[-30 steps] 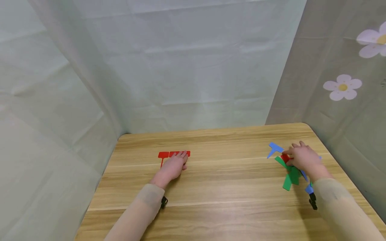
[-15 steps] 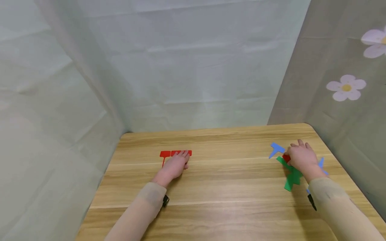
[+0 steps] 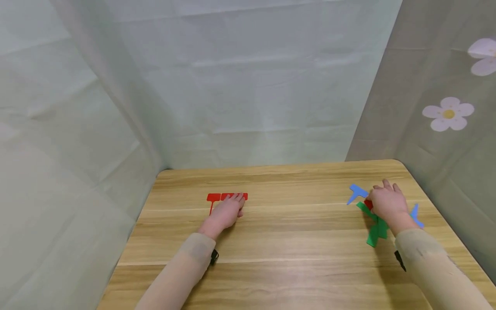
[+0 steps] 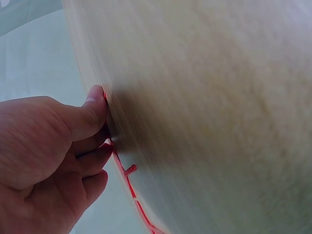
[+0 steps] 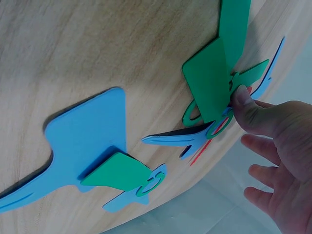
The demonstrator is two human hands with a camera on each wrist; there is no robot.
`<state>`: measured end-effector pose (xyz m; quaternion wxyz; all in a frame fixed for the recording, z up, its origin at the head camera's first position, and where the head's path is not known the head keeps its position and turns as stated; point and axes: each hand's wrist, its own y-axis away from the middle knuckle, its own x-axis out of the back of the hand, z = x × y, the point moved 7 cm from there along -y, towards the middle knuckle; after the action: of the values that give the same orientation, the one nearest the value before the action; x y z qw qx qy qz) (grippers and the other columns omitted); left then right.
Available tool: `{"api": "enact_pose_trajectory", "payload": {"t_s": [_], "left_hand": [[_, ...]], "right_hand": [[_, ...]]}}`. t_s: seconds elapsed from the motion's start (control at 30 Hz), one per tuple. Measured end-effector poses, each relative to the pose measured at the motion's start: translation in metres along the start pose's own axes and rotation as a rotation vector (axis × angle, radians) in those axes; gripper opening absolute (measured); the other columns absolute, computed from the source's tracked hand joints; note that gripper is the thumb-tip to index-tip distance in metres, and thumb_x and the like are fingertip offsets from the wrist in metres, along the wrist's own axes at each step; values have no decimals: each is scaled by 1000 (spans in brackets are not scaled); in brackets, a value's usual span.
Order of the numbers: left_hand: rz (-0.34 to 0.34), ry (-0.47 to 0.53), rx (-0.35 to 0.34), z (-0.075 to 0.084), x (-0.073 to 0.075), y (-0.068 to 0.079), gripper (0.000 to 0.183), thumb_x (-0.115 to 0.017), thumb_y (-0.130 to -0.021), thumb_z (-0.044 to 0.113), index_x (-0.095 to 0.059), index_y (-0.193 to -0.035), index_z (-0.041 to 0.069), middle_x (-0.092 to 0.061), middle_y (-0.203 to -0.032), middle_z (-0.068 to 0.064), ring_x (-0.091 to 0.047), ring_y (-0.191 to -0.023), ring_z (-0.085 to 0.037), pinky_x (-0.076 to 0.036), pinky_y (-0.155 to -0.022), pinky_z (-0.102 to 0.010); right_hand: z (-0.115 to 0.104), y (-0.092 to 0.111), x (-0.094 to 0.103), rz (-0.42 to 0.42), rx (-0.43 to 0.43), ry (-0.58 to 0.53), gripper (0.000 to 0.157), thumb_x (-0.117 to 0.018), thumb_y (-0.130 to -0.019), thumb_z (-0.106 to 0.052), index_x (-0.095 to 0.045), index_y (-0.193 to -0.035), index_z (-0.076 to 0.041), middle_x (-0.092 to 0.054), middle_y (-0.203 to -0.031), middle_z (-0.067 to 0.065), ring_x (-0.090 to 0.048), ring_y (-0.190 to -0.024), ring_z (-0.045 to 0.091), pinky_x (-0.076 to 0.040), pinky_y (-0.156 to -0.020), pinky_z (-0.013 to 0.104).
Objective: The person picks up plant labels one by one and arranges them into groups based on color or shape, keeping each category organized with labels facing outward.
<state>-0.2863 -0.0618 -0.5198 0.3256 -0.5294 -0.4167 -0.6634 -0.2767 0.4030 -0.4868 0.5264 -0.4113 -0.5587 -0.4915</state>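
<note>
Flat T-shaped red plant labels [image 3: 213, 197] lie in a row at the table's back left. My left hand [image 3: 226, 212] rests over the right end of that row; in the left wrist view its thumb reaches the edge of the red row [image 4: 140, 209]. At the right, my right hand [image 3: 387, 206] is over a loose pile and pinches a red plant label [image 3: 368, 204] between thumb and forefinger, other fingers spread. Green plant labels [image 5: 207, 80] overlap beside the thumb and partly hide the red one.
Blue plant labels lie around the pile: one to its left [image 3: 356, 193], one right of my hand [image 3: 416, 216]. A larger blue one [image 5: 92, 136] has a small green label across it. Fabric walls [image 3: 248, 107] stand behind and beside the wooden table [image 3: 294, 267].
My right hand has drawn slightly back and left, uncovering a blue label at its right; its forearm now covers the nearer blue label. The left hand has stayed on the red row.
</note>
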Motion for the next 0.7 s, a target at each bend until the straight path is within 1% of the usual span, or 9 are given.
{"api": "enact_pose_trajectory", "payload": {"t_s": [0.17,0.4,0.7], "left_hand": [[2,7,0,0,1,0,54,-65,-109,17,-51,-157,-3,-43,-166,-19,-36,-157,-35,-28,-129,-50],[-8,16,9,0,2,0,54,-63,-109,16,-49,-158,-2,-41,-168,-18,-34,-158,-34,-26,-129,-48],[-16,15,22,0,0,0,56,-65,-108,18,-49,-158,-2,-41,-168,-18,-34,-158,-34,-26,-129,-48]], "right_hand": [[0,2,0,1,-7,-5,39,-92,-82,-8,-80,-119,-1,-56,-145,37,-28,-145,68,-25,-116,80],[2,0,-2,4,-5,-1,40,-91,-83,-9,-80,-120,-1,-55,-146,37,-27,-145,68,-25,-115,81],[-1,1,0,11,2,-1,37,-92,-82,-8,-81,-117,-1,-57,-144,37,-28,-145,68,-25,-115,81]]}}
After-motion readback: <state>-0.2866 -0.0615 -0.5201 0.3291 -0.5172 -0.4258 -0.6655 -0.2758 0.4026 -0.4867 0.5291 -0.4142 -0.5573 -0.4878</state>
